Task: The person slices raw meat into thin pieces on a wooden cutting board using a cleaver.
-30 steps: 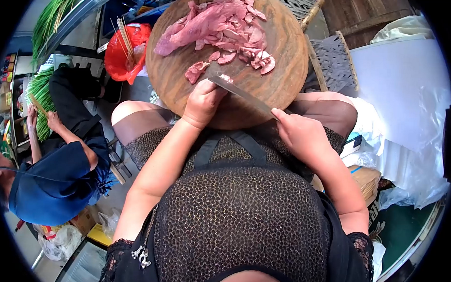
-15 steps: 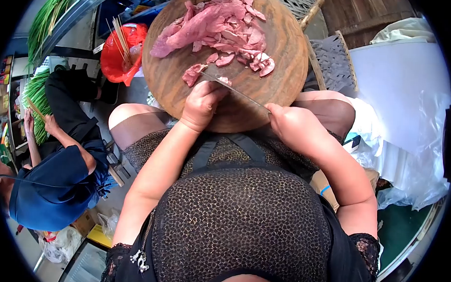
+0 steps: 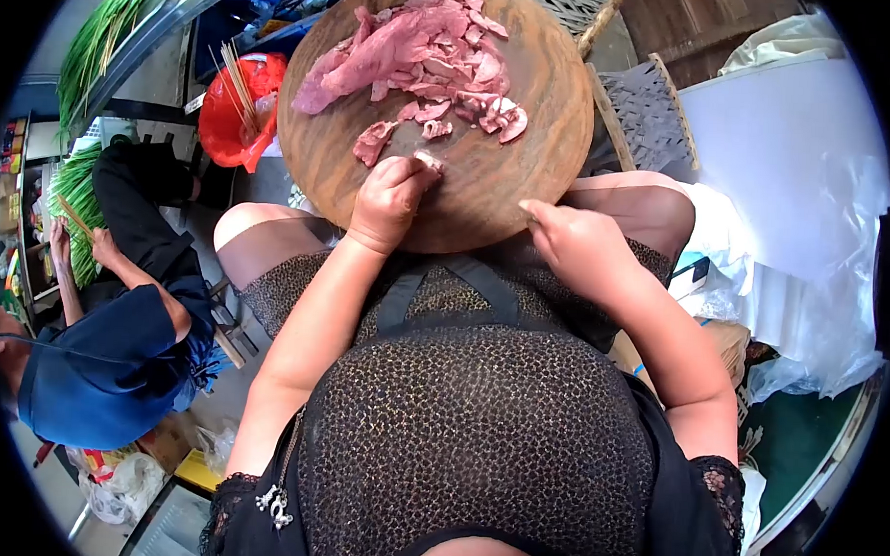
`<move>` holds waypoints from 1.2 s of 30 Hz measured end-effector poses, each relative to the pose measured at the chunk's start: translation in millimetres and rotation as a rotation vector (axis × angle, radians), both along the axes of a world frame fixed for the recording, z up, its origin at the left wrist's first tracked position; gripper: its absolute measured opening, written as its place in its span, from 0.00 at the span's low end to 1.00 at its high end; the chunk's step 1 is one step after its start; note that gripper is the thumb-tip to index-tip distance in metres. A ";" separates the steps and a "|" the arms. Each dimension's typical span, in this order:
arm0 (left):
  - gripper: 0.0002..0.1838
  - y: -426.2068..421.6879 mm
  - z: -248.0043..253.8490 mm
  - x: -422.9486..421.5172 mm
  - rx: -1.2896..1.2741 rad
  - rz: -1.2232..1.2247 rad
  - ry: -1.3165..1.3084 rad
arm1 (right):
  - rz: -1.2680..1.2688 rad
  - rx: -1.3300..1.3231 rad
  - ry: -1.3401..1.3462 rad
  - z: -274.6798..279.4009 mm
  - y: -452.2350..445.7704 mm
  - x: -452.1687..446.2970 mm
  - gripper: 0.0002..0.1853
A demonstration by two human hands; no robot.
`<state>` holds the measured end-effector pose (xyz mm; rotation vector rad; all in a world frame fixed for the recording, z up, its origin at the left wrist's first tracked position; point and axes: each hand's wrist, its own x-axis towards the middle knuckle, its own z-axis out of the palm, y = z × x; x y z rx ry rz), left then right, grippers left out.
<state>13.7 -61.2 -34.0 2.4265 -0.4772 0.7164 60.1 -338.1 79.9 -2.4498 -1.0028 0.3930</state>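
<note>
My left hand (image 3: pixel 389 200) is closed over the near part of a round wooden chopping board (image 3: pixel 544 115), its fingertips pinching a small piece of meat (image 3: pixel 428 161). My right hand (image 3: pixel 576 241) grips a knife (image 3: pixel 531 211) at the board's near right edge; the blade barely shows now, edge-on or blurred. Beyond my left hand lie a few loose cut pieces (image 3: pixel 374 142). A large pink slab of meat (image 3: pixel 384 60) and a heap of thin slices (image 3: pixel 467 78) cover the far side of the board.
A red plastic bag (image 3: pixel 225 123) with thin sticks (image 3: pixel 238 89) stands left of the board. Further left, a seated co-worker (image 3: pixel 110 335) in dark blue handles sticks beside green stalks (image 3: pixel 76 187). A woven chair (image 3: pixel 647 113) and a white panel (image 3: pixel 782 162) stand right.
The knife blade, earlier across the meat at my left fingers, no longer shows there. A small cut piece now lies apart beyond my left hand. The view has shifted slightly.
</note>
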 end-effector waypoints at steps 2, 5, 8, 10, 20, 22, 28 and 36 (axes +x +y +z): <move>0.12 -1.4 -0.8 -0.7 0.024 0.053 0.044 | 0.009 -0.211 0.067 11.1 -7.3 -8.4 0.15; 0.12 -2.1 -0.1 0.1 0.043 0.054 0.046 | 0.023 -0.185 0.051 11.3 -14.3 -12.7 0.15; 0.13 -2.4 -0.4 0.2 0.055 0.065 0.003 | 0.037 -0.180 0.050 14.7 -10.6 -12.0 0.11; 0.13 0.4 -7.0 -2.1 0.063 0.064 0.035 | 0.043 -0.184 0.049 16.4 -8.1 -9.1 0.08; 0.13 2.1 -4.5 1.0 -0.020 0.040 0.078 | 0.109 -0.252 0.140 13.9 11.7 10.0 0.09; 0.13 2.4 -3.8 1.9 -0.030 0.040 0.049 | 0.119 -0.235 0.133 5.4 20.8 16.3 0.08; 0.16 3.6 -13.0 -2.0 -0.018 0.049 -0.003 | 0.071 -0.179 0.139 -33.8 42.6 21.7 0.09; 0.14 8.1 -4.1 -5.2 0.028 0.027 0.040 | -0.006 -0.020 0.030 0.9 1.6 -3.6 0.13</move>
